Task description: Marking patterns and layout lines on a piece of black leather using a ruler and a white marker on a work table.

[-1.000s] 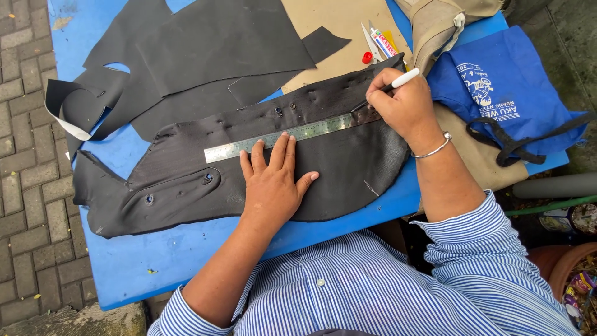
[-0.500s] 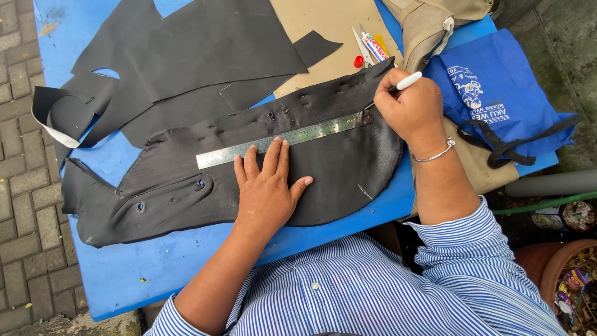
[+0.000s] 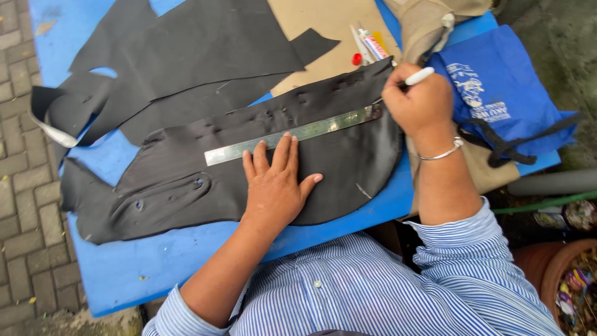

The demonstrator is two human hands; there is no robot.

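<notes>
A long dark leather piece (image 3: 186, 180) lies across the blue table (image 3: 124, 274). A steel ruler (image 3: 292, 134) rests on it at a slant. My left hand (image 3: 273, 183) lies flat on the leather, fingertips pressing the ruler's lower edge near its middle. My right hand (image 3: 418, 102) is closed around a white pen (image 3: 418, 76), its tip down at the ruler's right end on the leather. A thin bracelet circles my right wrist.
Larger black leather sheets (image 3: 186, 56) and a tan sheet (image 3: 329, 25) lie at the back. A glue tube (image 3: 373, 45) with a red cap rests on the tan sheet. A blue cloth bag (image 3: 497, 93) and a beige bag (image 3: 429, 25) sit right. Brick paving lies left.
Both hands hold nearly the same pose on ruler and leather; my right hand with the pen stays at the ruler's right end. The view has shifted slightly.
</notes>
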